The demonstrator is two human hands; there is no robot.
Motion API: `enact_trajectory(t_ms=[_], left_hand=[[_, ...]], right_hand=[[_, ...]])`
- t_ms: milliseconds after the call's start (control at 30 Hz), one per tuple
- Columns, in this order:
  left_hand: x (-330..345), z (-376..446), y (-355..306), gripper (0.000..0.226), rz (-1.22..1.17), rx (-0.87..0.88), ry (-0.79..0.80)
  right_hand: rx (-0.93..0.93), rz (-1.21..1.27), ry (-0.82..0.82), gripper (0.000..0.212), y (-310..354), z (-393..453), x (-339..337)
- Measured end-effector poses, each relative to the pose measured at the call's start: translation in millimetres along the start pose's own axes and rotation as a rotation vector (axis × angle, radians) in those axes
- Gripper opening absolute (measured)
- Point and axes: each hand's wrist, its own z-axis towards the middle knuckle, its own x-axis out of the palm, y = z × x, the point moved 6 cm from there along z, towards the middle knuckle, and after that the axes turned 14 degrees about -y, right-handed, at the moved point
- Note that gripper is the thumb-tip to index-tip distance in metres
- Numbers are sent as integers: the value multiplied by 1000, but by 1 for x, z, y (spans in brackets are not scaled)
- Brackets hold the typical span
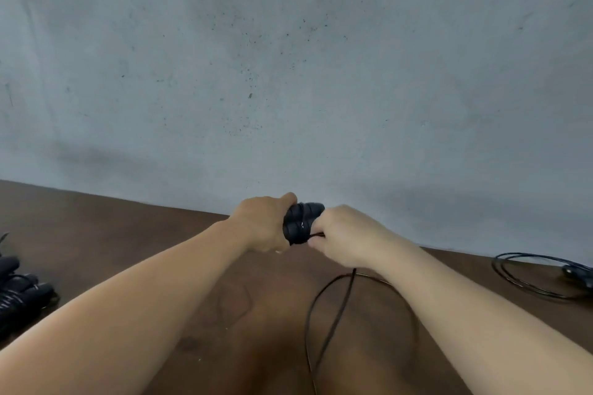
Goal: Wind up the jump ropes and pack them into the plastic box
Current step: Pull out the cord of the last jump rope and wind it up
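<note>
The left hand (263, 223) grips the black handles (301, 222); the right hand (345, 239), touching them, pinches the cord (333, 324), which hangs from it in loops over the table (128, 234). Well left of the handles lie wound ropes (19, 289); well right, a loose coil (539, 276).

Wall (288, 58) blocks ahead (close); rope loop (321, 314) below hands.
</note>
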Motion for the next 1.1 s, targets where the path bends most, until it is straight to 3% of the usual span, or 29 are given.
enact_trajectory(t_ms=[100,200,300,367,533,633,700,800,900,967,1033,1100], left_hand=[[0,-6,-14,57,8,103,112],[-5,-10,-25,60,-43,173,215],[-6,-15,-33,57,-171,207,319],[-7,-19,-34,52,-296,201,381],[-21,-22,-22,47,-677,114,394],[-20,-22,-21,72,-963,89,430],[-22,-18,-24,85,-1166,103,423],[-35,-11,-23,68,-1358,86,365],[-39,-4,-13,50,-1349,-48,257],[-40,0,-7,45,-1356,-124,197],[-45,4,-2,41,-1374,-186,146],[-50,8,3,33,-1319,-209,113]], right_hand=[[-44,7,23,17,-6,8,-21],[-10,74,51,30,-15,16,-32],[13,172,98,43,-19,20,-30],[39,273,130,40,-23,20,-26],[162,764,89,33,-32,17,-23],[273,1083,88,20,-30,15,-20],[283,1204,35,29,-29,17,-20],[280,1162,-46,39,-27,15,-14],[381,1090,-153,56,-29,11,-7],[335,954,-190,44,-29,8,-4],[247,788,-162,15,-28,2,3],[226,639,-91,38,-34,-2,16]])
